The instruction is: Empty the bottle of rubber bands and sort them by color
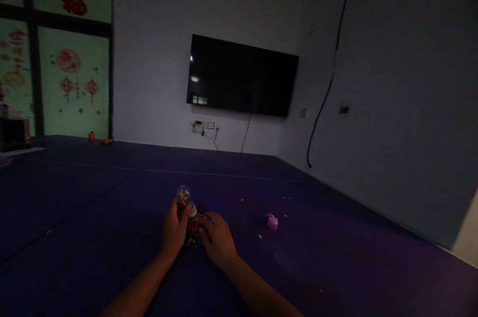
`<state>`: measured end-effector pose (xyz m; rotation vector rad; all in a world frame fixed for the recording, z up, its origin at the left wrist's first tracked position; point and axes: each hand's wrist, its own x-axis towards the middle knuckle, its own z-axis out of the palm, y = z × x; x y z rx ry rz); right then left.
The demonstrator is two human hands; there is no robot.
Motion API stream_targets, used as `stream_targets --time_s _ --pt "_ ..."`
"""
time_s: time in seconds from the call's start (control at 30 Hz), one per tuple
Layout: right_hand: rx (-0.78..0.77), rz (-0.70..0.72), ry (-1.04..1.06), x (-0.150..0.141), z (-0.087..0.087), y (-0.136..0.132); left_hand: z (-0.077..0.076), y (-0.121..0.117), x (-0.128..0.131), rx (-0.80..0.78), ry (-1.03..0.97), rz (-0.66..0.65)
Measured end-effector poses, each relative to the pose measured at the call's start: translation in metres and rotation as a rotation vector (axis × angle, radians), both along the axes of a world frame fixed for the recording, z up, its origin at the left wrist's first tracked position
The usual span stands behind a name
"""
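A small clear jar (183, 192) with a rounded end and colourful bits inside is in my left hand (175, 227). My left fingers and thumb are closed around it, and it lies tilted with its pale mouth end toward the pile. Small multicoloured pieces (193, 237) are heaped on the dark floor between my hands; they may be little bands, but the dim light hides their kind. My right hand (221, 242) reaches over the heap with its fingers curled down and together at the pieces. Whatever is between those fingertips is hidden. A pink cap with a loop (272, 221) lies apart to the right.
White scraps (260, 236) are scattered around the pink cap on the purple-blue floor mat (112, 237). Orange objects (106, 142) sit by the door at the far left. A television (242, 75) hangs on the back wall, and a black cable (324, 100) runs down the right wall.
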<state>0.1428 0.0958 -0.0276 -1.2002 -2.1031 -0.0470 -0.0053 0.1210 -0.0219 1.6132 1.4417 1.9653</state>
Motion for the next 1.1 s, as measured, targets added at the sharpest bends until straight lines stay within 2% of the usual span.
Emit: stream_targets --time_s 0.33,0.67,0.77,0.93,1.1 --pt "-0.027 0.015 -0.01 0.0 0.002 0.0 -0.001 -0.001 0.0 0.019 -0.026 -0.013" --pt "-0.045 0.041 -0.041 0.003 -0.002 0.003 0.003 0.001 -0.005 -0.01 -0.385 -0.02" --pt "-0.078 0.068 -0.071 0.004 -0.003 0.006 0.005 0.001 -0.006 -0.084 -0.481 -0.079" --pt "-0.111 0.089 -0.11 0.006 -0.006 0.009 0.002 0.007 -0.003 -0.167 -0.632 -0.254" --pt "-0.108 0.115 -0.147 0.008 -0.008 0.01 0.0 0.01 0.001 -0.215 -0.682 -0.336"
